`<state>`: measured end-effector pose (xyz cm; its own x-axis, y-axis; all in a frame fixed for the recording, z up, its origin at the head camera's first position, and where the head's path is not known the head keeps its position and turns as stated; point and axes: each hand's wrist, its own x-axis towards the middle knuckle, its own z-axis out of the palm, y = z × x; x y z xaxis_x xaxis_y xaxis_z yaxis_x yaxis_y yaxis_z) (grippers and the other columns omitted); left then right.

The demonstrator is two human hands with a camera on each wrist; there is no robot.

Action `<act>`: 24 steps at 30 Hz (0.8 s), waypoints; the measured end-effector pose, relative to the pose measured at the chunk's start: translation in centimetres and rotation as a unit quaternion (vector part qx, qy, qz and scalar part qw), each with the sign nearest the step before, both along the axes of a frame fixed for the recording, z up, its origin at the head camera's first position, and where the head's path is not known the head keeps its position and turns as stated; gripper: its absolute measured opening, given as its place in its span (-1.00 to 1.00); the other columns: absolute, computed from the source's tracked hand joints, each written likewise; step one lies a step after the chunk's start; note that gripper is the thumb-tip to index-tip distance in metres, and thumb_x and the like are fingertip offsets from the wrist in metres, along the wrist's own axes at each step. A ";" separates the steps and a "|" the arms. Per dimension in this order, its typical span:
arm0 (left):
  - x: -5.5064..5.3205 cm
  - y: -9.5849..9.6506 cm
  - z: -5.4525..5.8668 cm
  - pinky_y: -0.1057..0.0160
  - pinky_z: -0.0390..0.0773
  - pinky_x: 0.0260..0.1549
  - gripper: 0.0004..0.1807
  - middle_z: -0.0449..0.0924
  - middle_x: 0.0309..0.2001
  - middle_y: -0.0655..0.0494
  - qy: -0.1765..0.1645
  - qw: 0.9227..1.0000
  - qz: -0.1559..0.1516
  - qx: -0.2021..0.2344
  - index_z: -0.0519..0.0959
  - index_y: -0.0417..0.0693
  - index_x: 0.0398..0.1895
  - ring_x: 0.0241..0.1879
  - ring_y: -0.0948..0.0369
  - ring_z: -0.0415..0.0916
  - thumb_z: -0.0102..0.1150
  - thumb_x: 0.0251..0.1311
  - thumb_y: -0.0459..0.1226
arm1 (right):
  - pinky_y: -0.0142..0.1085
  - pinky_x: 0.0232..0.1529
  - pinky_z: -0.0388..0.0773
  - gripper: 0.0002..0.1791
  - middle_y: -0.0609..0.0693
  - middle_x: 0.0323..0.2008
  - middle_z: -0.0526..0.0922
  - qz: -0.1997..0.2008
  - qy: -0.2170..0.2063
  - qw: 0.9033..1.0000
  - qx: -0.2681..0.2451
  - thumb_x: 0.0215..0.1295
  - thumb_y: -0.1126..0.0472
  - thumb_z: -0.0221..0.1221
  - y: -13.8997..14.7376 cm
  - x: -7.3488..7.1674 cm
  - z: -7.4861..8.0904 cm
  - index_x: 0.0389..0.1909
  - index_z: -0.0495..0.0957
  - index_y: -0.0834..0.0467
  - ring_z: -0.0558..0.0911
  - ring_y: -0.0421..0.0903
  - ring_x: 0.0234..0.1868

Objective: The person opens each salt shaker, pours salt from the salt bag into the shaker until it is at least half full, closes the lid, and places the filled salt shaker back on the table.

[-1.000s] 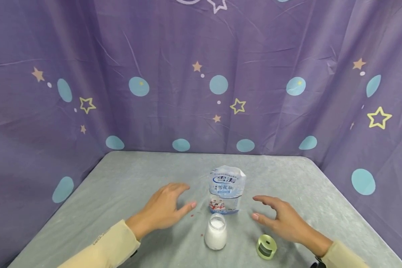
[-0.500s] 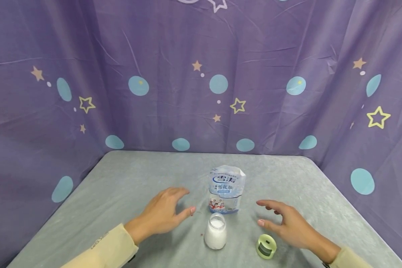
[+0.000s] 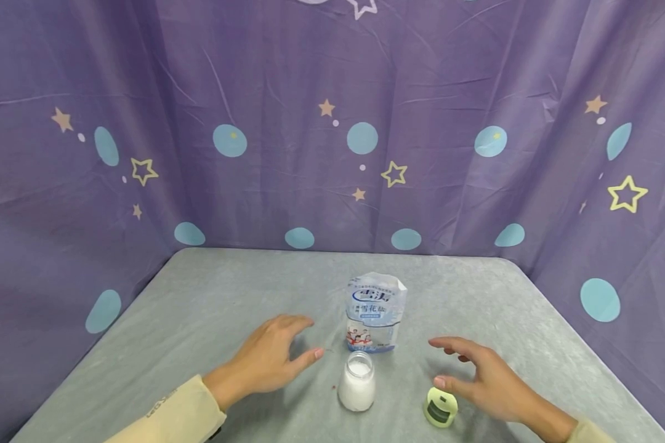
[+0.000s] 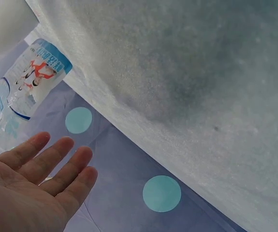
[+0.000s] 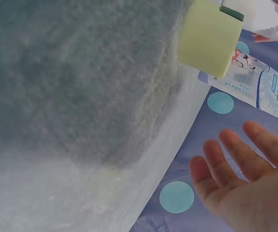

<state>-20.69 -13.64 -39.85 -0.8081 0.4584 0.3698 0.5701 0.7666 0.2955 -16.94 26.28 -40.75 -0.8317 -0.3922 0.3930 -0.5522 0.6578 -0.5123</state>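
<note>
A lidless glass jar [image 3: 357, 389] filled with white grains stands upright near the middle of the table. Just behind it, a blue and white salt pouch [image 3: 374, 317] stands up. My left hand [image 3: 270, 354] hovers left of the jar, fingers loosely extended, touching nothing. On the other side, my right hand [image 3: 490, 381] is held above the table, its thumb near the light green lid [image 3: 440, 407] in the head view; it holds nothing. The right wrist view shows that lid [image 5: 211, 38] as a thick block, apart from the relaxed fingers [image 5: 247, 152].
A grey cloth covers the table [image 3: 238, 277], which has rounded far corners. A purple curtain [image 3: 288, 80] with stars and blue dots hangs behind and at both sides. Small red specks lie left of the jar.
My right hand has drifted right and nearer to me, closer to the lid. The left hand has come slightly nearer to me. Jar, pouch and lid have stayed put.
</note>
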 end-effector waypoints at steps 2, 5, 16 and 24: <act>0.0 0.0 -0.1 -0.11 0.45 0.25 -0.34 0.61 0.22 -0.04 0.002 1.000 -0.003 0.002 0.59 -0.11 0.24 0.25 -0.03 0.52 0.19 0.34 0.20 | -0.19 -0.03 0.57 -0.43 -0.31 0.12 0.64 0.000 -0.002 1.000 0.001 0.21 -0.06 0.45 0.0 0.2 -0.1 0.25 0.58 -0.13 0.62 -0.13 0.01; 0.1 0.1 -0.2 -0.11 0.46 0.24 -0.36 0.62 0.21 -0.03 0.005 1.000 -0.004 0.003 0.60 -0.11 0.23 0.24 -0.02 0.53 0.22 0.33 0.18 | -0.18 -0.04 0.57 -0.42 -0.27 0.11 0.66 0.002 -0.009 1.000 -0.001 0.19 -0.10 0.45 0.0 0.5 -0.1 0.24 0.58 -0.14 0.62 -0.12 -0.01; 0.6 0.1 -0.3 -0.09 0.48 0.21 -0.35 0.63 0.19 -0.02 0.005 1.000 -0.006 0.003 0.62 -0.10 0.20 0.22 0.01 0.54 0.18 0.34 0.21 | -0.20 -0.09 0.57 -0.37 -0.12 0.10 0.69 0.043 -0.025 0.999 0.007 0.12 -0.13 0.48 0.4 1.0 -0.5 0.22 0.59 -0.11 0.61 -0.12 -0.04; 0.9 0.0 -0.5 -0.06 0.50 0.18 -0.41 0.66 0.16 0.03 0.002 1.000 -0.005 0.003 0.63 -0.08 0.19 0.19 0.05 0.55 0.22 0.34 0.16 | -0.23 -0.13 0.58 -0.31 -0.09 0.07 0.69 0.075 -0.014 0.997 -0.004 0.04 -0.10 0.54 0.7 1.1 -0.9 0.20 0.60 0.01 0.59 -0.15 -0.08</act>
<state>-19.84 -13.60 -40.36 -0.8020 0.4639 0.3763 0.5787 0.7595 0.2970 -15.82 26.98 -41.60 -0.7742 -0.5109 0.3736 -0.6299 0.5644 -0.5335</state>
